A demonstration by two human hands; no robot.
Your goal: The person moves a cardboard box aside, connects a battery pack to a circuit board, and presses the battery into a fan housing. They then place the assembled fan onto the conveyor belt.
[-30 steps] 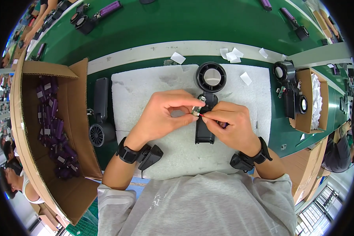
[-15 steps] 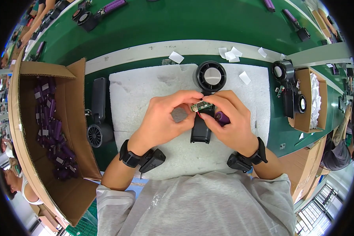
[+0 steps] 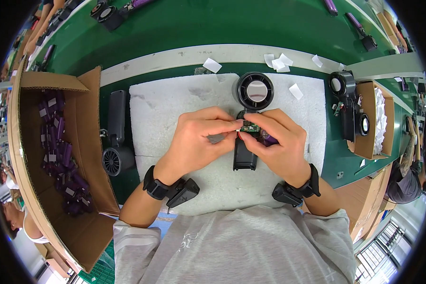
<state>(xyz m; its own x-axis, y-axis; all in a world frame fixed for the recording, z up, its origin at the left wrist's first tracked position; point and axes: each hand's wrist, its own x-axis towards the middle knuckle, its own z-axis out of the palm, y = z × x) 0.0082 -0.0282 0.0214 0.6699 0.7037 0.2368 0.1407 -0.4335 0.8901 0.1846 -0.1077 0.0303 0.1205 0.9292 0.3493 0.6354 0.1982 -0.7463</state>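
My right hand point(image 3: 281, 142) pinches a small green circuit board point(image 3: 250, 127) between thumb and fingers, over the handle of a black handheld fan point(image 3: 245, 158). At the board's left edge, my left hand point(image 3: 194, 139) has thumb and forefinger closed on a tiny white plug point(image 3: 238, 130) with a red wire below it. The fan's round head point(image 3: 255, 91) points away from me, its handle toward me. A purple battery cell point(image 3: 269, 139) shows partly under my right fingers. All this is on a white foam pad point(image 3: 175, 99).
A cardboard box point(image 3: 92, 189) of purple battery cells point(image 3: 57, 137) stands at left, beside another black fan point(image 3: 117, 128). Paper slips point(image 3: 212, 65) lie along the pad's far side. At right are more fan parts point(image 3: 348, 104) and a small carton point(image 3: 386, 118). A green bench point(image 3: 189, 28) extends beyond.
The circuit board has turned flatter and shifted slightly right over the handle. My left fingertips have closed in at its left edge; the fan handle has shifted slightly right.
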